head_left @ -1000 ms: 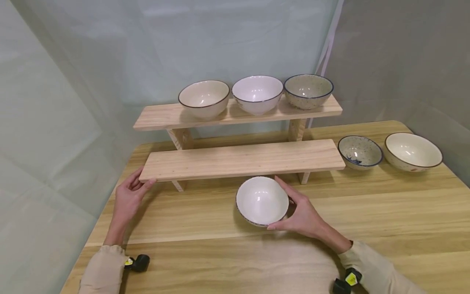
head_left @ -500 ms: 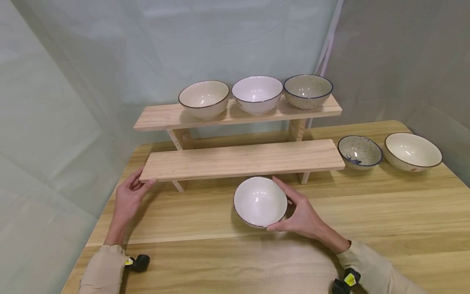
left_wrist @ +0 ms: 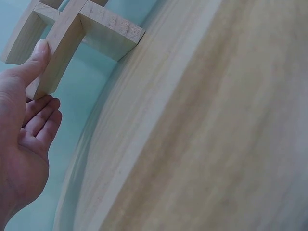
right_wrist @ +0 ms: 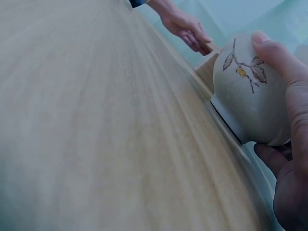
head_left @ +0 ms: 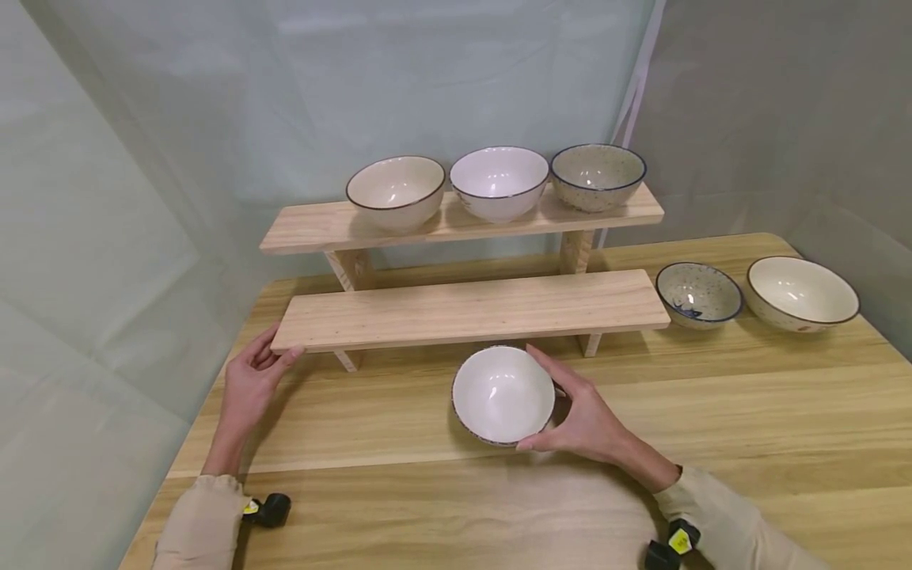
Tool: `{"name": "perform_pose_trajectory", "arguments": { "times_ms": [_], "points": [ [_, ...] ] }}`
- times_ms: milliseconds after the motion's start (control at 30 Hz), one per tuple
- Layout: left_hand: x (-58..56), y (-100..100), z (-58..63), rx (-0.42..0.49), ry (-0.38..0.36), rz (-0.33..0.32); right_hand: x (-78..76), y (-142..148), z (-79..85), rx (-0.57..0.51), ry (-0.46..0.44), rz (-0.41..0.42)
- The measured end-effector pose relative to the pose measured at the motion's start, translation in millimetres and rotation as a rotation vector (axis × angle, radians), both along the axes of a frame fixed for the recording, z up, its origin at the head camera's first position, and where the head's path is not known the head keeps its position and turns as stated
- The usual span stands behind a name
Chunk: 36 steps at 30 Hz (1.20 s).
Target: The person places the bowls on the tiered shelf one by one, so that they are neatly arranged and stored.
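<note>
My right hand (head_left: 587,416) holds a white bowl (head_left: 499,396) with a dark speckled rim, in front of the lower shelf. Its thumb lies on the near side and a finger on the far side. In the right wrist view, the bowl's outer wall (right_wrist: 250,96) shows a brown leafy twig with a yellow spot; its base is at the tabletop, though whether it touches I cannot tell. My left hand (head_left: 249,380) grips the left end of the two-tier wooden shelf's lower board (head_left: 463,310). The left wrist view shows the thumb (left_wrist: 36,62) against the board and several fingers curled below.
Along the upper board (head_left: 306,226) stand a cream bowl (head_left: 397,192), a white bowl (head_left: 500,182) and a grey speckled bowl (head_left: 598,178). On the table (head_left: 769,427), right of the shelf, are a small speckled bowl (head_left: 698,294) and a larger cream bowl (head_left: 801,293).
The white bowl in my right hand has shifted slightly left and toward me. My left hand and the shelf look the same.
</note>
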<state>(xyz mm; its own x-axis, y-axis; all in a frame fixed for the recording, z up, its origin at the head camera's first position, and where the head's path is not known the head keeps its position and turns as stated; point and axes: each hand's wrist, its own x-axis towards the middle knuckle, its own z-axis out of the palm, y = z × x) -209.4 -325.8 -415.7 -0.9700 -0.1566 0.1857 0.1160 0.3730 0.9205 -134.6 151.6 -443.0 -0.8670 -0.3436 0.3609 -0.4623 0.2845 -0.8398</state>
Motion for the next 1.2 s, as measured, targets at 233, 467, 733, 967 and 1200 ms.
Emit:
{"name": "perform_pose_trajectory", "arguments": {
  "times_ms": [233, 467, 733, 967, 1200],
  "points": [
    [0.9, -0.3, 0.6, -0.009, -0.008, -0.002, 0.2, 0.7, 1.3, 0.020, -0.012, 0.035],
    [0.9, 0.4, 0.5, 0.009, 0.002, 0.001, -0.3, -2.5, 6.2, 0.071, -0.011, 0.053],
    [0.6, 0.0, 0.9, 0.004, 0.000, 0.000, 0.6, -6.4, 6.8, 0.090, -0.039, 0.022],
    [0.7, 0.1, 0.7, 0.003, -0.010, 0.007, 0.8, -7.2, 5.0, 0.065, -0.014, -0.002],
    [-0.8, -1.4, -0.8, -0.010, -0.011, 0.002, 0.4, -7.0, 5.7, 0.039, -0.007, -0.012]
  ]
}}
